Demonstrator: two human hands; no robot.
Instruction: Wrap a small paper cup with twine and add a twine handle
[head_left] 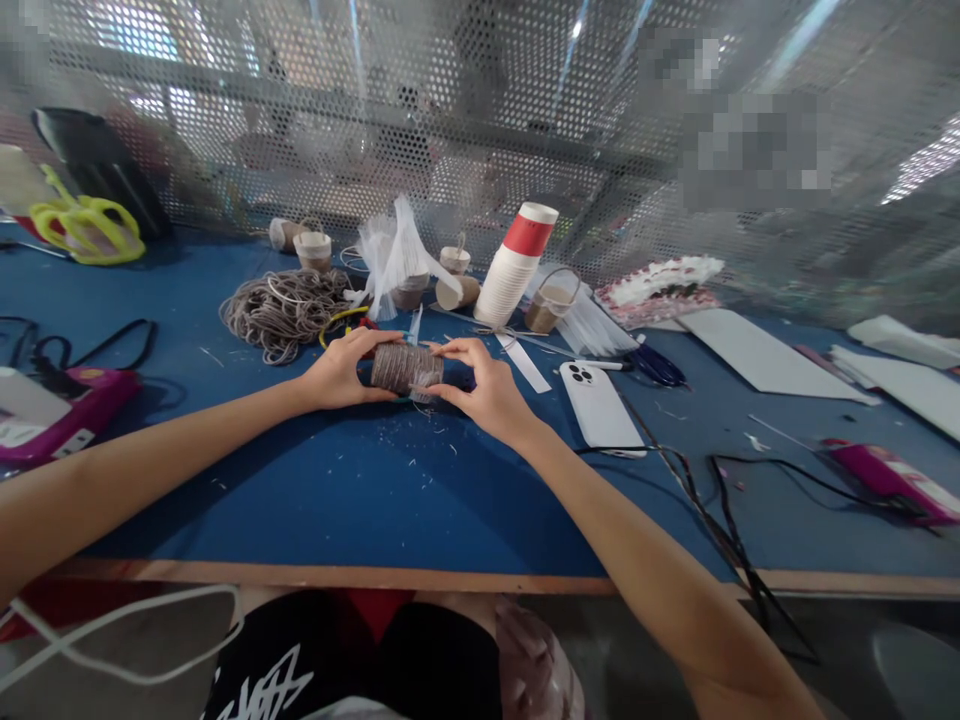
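Observation:
A small cylinder wound with grey-brown cord lies on its side between my two hands, low over the blue tabletop. My left hand grips its left end, thumb below and fingers above. At the other end, my right hand pinches it between thumb and fingertips. A bit of clear, shiny material shows near the right thumb. Behind my left hand is a loose heap of the same grey-brown cord. Yellow-handled scissors sit partly hidden behind the left fingers.
A tilted stack of paper cups stands behind my right hand, near cord-wrapped cups and clear plastic strips. A white phone lies at right. Magenta glue guns with black cables lie at both sides. A perforated metal screen closes the back.

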